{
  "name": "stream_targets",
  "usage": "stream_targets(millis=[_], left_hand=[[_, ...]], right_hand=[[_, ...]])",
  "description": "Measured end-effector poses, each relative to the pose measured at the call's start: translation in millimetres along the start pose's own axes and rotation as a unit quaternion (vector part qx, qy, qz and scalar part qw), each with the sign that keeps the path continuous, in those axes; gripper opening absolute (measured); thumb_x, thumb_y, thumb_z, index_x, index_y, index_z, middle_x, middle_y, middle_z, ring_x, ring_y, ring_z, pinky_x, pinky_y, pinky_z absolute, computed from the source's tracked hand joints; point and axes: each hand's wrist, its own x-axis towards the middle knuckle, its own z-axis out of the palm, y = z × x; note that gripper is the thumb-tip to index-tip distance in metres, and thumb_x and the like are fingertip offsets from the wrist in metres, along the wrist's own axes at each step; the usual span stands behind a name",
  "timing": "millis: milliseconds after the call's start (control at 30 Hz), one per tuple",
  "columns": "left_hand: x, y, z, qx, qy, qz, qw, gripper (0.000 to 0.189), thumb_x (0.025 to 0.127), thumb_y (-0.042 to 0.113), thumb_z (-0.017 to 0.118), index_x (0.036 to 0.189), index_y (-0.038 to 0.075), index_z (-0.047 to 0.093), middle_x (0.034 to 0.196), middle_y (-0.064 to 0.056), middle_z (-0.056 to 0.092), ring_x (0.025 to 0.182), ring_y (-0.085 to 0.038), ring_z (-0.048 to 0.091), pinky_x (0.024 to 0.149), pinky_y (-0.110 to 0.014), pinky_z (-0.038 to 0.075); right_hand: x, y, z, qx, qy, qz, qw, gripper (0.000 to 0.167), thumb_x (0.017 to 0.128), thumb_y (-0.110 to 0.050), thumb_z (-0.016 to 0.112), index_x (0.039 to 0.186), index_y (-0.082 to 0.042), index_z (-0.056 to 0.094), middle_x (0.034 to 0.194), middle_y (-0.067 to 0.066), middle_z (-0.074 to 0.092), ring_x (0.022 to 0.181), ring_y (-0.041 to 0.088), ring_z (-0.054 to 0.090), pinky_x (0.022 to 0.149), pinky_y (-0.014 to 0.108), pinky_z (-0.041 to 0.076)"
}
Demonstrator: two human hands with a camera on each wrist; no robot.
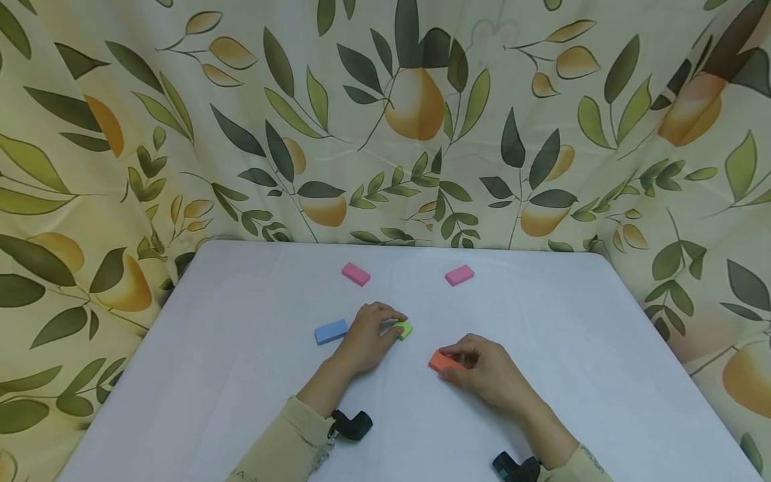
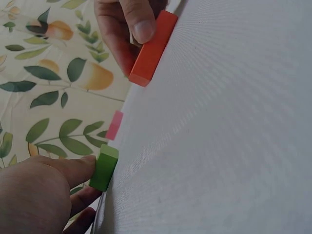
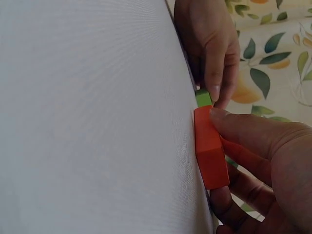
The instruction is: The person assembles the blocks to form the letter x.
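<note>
Gently, the left hand (image 1: 366, 338) pinched the small green block (image 1: 405, 329) between thumb and fingers, near the middle of the white table (image 1: 241, 402). The right hand (image 1: 490, 368) pinched the orange block (image 1: 442, 361), which was nearer the person and a bit to the right, apart from the green one. Whether either block sat all the way down was hard to tell. To do this well, each pinch probably needed to be soft but steady, on the block's sides, so nothing twisted or slipped. The left arm likely needed care too, because the blue block (image 1: 330, 331) lay just beside it. Two pink blocks (image 1: 356, 274) lay farther back, well out of the way.
</note>
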Motion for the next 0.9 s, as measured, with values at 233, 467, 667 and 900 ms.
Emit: stream_targets(millis=[233,467,667,900], left_hand=[[-0.7,0.8,0.5,0.001,0.003,0.002,1.0,0.023,0.102,0.029,0.067,0.124,0.027,0.074,0.132,0.005,0.063,0.131,-0.019,0.052,0.109,-0.044,0.046],[-0.8,1.6,0.6,0.004,0.004,-0.003,1.0,0.023,0.102,0.029,0.067,0.124,0.028,0.074,0.133,0.005,0.063,0.132,-0.019,0.052,0.109,-0.044,0.047],[-1.0,2.5,-0.3,0.006,0.005,-0.004,1.0,0.024,0.102,0.029,0.067,0.124,0.028,0.074,0.133,0.005,0.063,0.132,-0.019,0.051,0.109,-0.044,0.047],[-1.4,3.2,-1.0,0.004,0.006,0.0,1.0,0.023,0.102,0.03,0.067,0.124,0.027,0.074,0.133,0.005,0.063,0.132,-0.019,0.052,0.11,-0.045,0.046]], right_hand=[[2.4,-2.6,1.6,-0.007,0.0,0.003,1.0,0.03,0.08,-0.028,0.09,0.108,-0.03,0.081,0.089,-0.014,0.067,0.083,0.013,0.058,0.071,0.023,0.047],[5.3,-4.0,3.1,-0.003,-0.002,0.008,1.0,0.031,0.08,-0.028,0.09,0.109,-0.029,0.081,0.088,-0.013,0.066,0.083,0.014,0.057,0.07,0.024,0.047],[7.5,-4.9,4.4,-0.002,-0.003,0.01,1.0,0.031,0.08,-0.028,0.09,0.11,-0.029,0.081,0.088,-0.012,0.066,0.082,0.013,0.057,0.069,0.023,0.046],[9.9,-6.4,5.8,0.0,-0.002,0.011,0.9999,0.031,0.08,-0.028,0.09,0.11,-0.028,0.081,0.091,-0.011,0.067,0.083,0.013,0.056,0.07,0.024,0.046]])
